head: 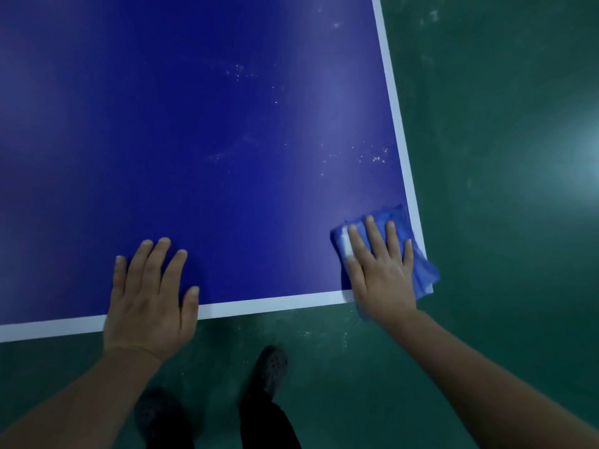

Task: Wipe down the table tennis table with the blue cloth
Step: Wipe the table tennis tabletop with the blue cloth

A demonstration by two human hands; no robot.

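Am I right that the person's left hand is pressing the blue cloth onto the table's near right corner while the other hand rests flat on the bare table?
Not quite: the head view shows the right hand pressing the blue cloth at that corner of the table. The left hand rests flat on the bare surface.

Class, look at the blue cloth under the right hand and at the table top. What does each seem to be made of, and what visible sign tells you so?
Blue cloth: soft woven or microfibre fabric, probably; it folds and creases under the right hand.
Table top: a rigid board with a smooth, slightly glossy blue coating, likely painted; light glares off it, and a white line edges it. The core material cannot be told.
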